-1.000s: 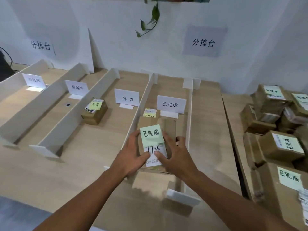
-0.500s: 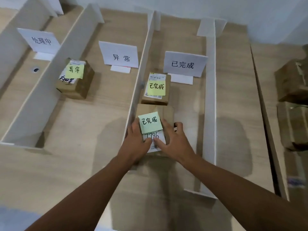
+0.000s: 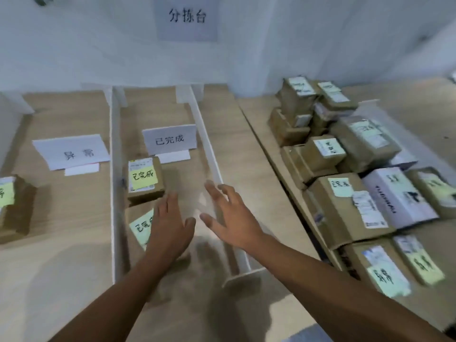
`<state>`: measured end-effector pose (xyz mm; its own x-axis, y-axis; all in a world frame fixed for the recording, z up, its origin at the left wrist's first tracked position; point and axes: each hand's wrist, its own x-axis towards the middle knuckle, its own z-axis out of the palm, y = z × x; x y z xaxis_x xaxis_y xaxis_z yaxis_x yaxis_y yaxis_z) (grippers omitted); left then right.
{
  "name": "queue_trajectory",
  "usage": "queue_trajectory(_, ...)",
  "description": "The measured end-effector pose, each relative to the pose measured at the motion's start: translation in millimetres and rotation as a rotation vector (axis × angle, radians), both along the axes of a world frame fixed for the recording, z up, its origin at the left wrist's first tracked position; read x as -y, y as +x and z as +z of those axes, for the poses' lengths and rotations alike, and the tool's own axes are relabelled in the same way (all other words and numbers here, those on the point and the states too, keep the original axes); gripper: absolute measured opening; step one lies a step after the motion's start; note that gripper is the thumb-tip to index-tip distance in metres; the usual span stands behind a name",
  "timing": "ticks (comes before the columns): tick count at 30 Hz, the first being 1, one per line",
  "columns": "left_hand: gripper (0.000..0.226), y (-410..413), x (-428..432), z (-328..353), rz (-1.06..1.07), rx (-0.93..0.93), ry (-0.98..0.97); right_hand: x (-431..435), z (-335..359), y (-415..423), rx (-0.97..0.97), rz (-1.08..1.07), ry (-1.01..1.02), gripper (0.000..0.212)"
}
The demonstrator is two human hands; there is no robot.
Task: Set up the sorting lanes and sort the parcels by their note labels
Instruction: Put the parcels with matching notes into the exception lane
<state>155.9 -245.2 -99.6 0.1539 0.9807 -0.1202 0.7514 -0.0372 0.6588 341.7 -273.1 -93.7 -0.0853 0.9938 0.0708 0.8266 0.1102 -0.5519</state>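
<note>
Far parcel [image 3: 145, 180] and near parcel [image 3: 139, 225] — both flat, one lane [image 3: 183, 169].

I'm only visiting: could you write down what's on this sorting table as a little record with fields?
left hand: open, holding nothing, partly covering the near parcel
right hand: open, holding nothing, in front of the white divider
lane sign: 已完成
in that lane: near parcel and far parcel, the far one's note reading 已完成
next lane: sign 异常, one edge parcel
pile: many parcels, on the right

Parcel-sorting station: labelled lanes [image 3: 170, 140], stacked parcels [image 3: 345, 206]
</note>
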Motion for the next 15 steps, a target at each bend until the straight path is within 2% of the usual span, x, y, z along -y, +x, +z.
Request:
queue_trajectory(3,0.078,62.5,1.2,40.6,-0.245,-0.029,0.176,44.4,50.4,81.0,0.073,-0.113,0.077,0.071)
queue_trajectory(9,0.075,214.6,60.2,94.1,-0.553,0.092,0.419,170.7,101.0,244.4,0.225,-0.312,0.100,0.070)
queue_trajectory(15,0.077,372.2,144.4,102.0,-0.695,0.140,0.456,273.3,106.9,383.1,0.213,-0.434,0.123,0.070)
